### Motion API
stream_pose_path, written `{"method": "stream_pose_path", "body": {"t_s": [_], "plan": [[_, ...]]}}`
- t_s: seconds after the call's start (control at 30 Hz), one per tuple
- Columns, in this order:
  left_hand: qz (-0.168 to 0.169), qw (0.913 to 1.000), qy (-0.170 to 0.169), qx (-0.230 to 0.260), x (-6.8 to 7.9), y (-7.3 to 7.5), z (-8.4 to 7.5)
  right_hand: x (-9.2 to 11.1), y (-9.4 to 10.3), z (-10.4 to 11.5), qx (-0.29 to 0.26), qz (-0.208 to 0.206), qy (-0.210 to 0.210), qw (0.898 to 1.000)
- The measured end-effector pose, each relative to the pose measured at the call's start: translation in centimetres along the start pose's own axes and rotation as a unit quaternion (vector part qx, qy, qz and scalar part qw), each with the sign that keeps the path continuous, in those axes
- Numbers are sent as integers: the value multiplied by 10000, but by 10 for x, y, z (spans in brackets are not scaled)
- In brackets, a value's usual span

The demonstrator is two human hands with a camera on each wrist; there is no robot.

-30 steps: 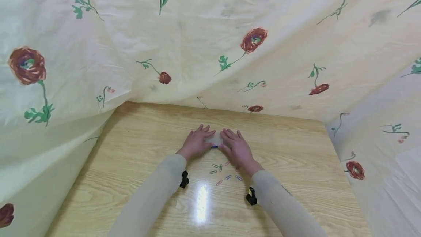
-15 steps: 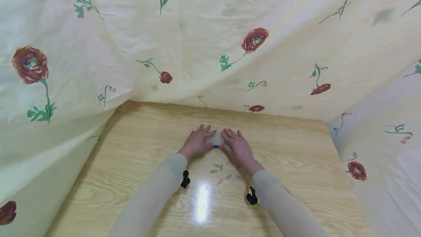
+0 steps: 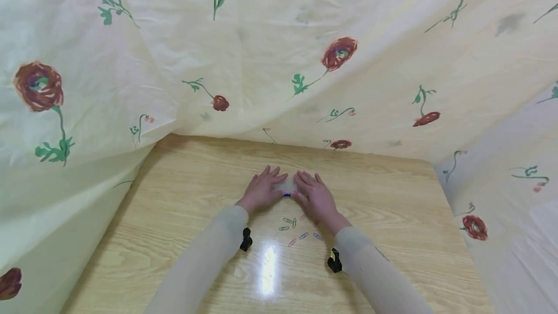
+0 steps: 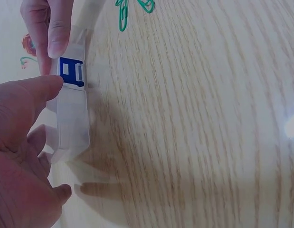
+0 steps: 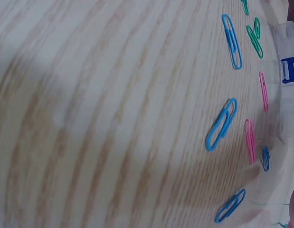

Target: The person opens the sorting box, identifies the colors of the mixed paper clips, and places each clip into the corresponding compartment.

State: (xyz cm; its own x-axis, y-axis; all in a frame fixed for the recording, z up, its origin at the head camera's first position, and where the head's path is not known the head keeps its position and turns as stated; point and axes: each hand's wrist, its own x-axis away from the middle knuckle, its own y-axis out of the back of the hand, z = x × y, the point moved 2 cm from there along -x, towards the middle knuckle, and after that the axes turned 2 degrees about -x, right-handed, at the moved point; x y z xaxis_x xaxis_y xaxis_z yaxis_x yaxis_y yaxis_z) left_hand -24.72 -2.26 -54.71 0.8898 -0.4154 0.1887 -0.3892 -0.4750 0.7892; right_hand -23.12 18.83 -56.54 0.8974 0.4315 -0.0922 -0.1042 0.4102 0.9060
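A small clear plastic box (image 4: 73, 118) with a blue latch (image 4: 71, 71) stands on the wooden table between both hands. My left hand (image 3: 261, 189) holds its left part, thumb beside the latch and the other fingers spread along the lid and far side. From the right, my right hand (image 3: 317, 197) grips the other end; its thumb (image 4: 59, 40) lies close by the latch. The box's far side is mostly hidden behind the fingers. In the right wrist view, only fingertips show at the right edge, by the latch.
Several loose paper clips lie on the near side of the box: green clips (image 3: 287, 220), blue clips (image 5: 222, 124) and pink clips (image 5: 250, 141). A floral cloth (image 3: 261, 62) hangs around the back and sides of the wooden table (image 3: 183, 183). Light glares off the tabletop.
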Motion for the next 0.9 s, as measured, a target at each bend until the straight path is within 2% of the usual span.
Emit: {"method": "stream_pose_path", "body": {"t_s": [0.17,0.4,0.5,0.73,0.9], "plan": [[-17,10000,-31,-1,-1,-3,-4,2,4,-3,32,58,-50,10000],[-146,9988,-269,-394,0,-9,0,1,5,-3,11,93,-29,10000],[-146,9987,-271,-406,2,-5,4,-2,3,-1,29,144,34,9999],[232,9977,-428,-478,2,4,6,-1,5,-1,126,229,-127,9996],[128,9950,-595,-789,3,7,8,-1,6,0,103,245,-122,9996]]}}
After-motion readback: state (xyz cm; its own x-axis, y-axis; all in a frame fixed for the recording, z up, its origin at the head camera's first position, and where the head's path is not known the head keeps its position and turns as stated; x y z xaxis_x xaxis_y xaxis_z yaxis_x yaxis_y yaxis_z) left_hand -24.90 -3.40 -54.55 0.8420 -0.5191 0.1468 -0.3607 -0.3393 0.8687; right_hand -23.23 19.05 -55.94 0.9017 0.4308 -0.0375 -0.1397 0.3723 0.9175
